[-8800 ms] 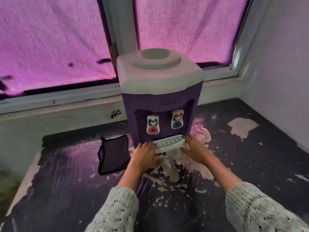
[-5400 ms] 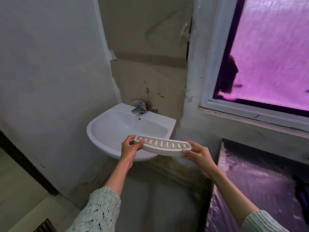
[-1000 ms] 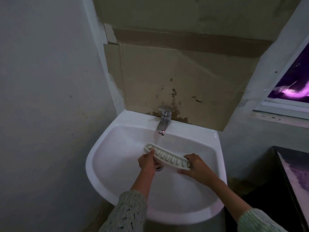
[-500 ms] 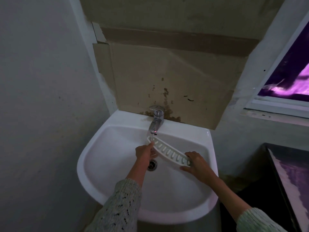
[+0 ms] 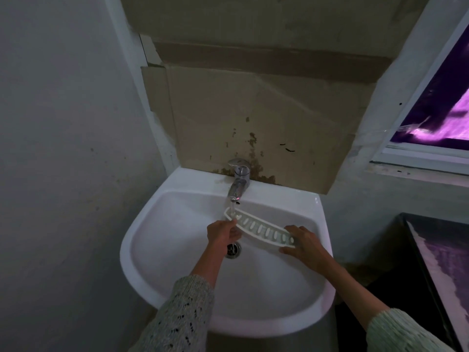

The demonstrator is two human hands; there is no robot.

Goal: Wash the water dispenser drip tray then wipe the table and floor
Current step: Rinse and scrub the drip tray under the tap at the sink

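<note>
The white slotted drip tray (image 5: 258, 228) is held over the bowl of a white wall sink (image 5: 177, 288). My left hand (image 5: 222, 233) grips its left end, and my right hand (image 5: 304, 243) holds its right end. The tray slants, with the left end higher and right under the chrome tap (image 5: 238, 184). Water runs from the tap onto that left end. The drain (image 5: 233, 248) lies just below my left hand. The water dispenser is out of sight.
A grey wall stands close on the left. Stained cardboard (image 5: 253, 118) covers the wall behind the tap. The dark table edge (image 5: 426, 262) sits at the lower right, below a window with purple covering (image 5: 439, 110).
I took the tray off the dispenser and carried it to the sink. Over the last second the left end moved up under the running water.
</note>
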